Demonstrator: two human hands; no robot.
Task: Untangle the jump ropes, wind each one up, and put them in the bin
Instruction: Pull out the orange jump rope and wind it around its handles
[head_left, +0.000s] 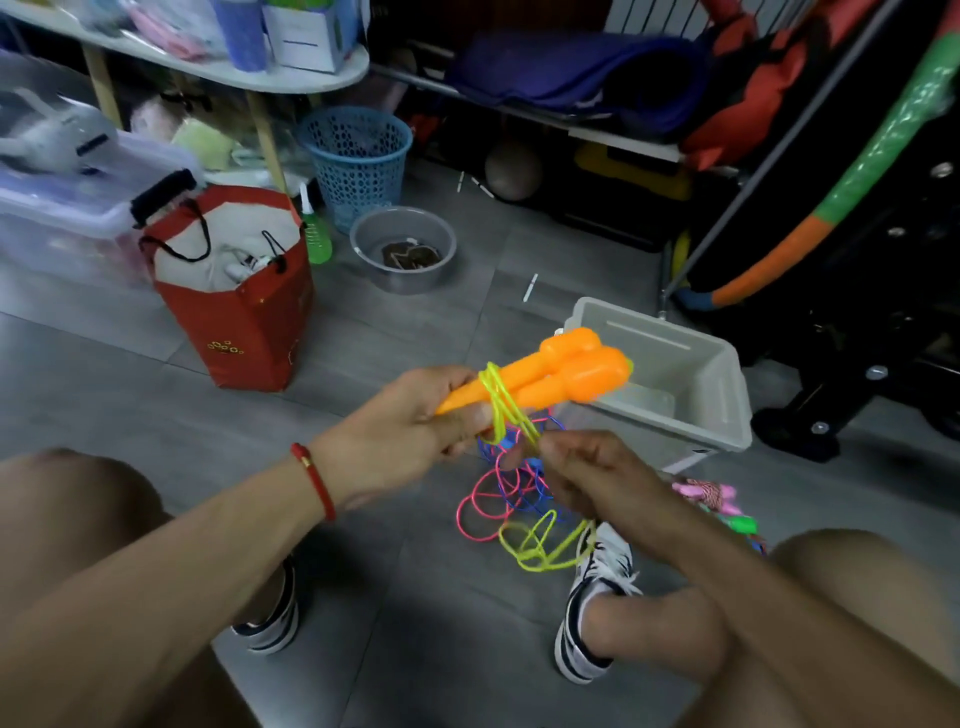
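Bin (727, 384) beside red bag (244, 322), basin (402, 249).

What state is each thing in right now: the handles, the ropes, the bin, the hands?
Orange handles: held together, yellow rope wound round them a few turns.
Pink and blue ropes: tangled on the floor.
Bin: open, tilted, no rope inside.
Left hand: gripping handles.
Right hand: pinching yellow rope.

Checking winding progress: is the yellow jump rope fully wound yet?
Partly wound. A few turns of the thin yellow jump rope circle the orange plastic handles; loose loops hang below the right hand.
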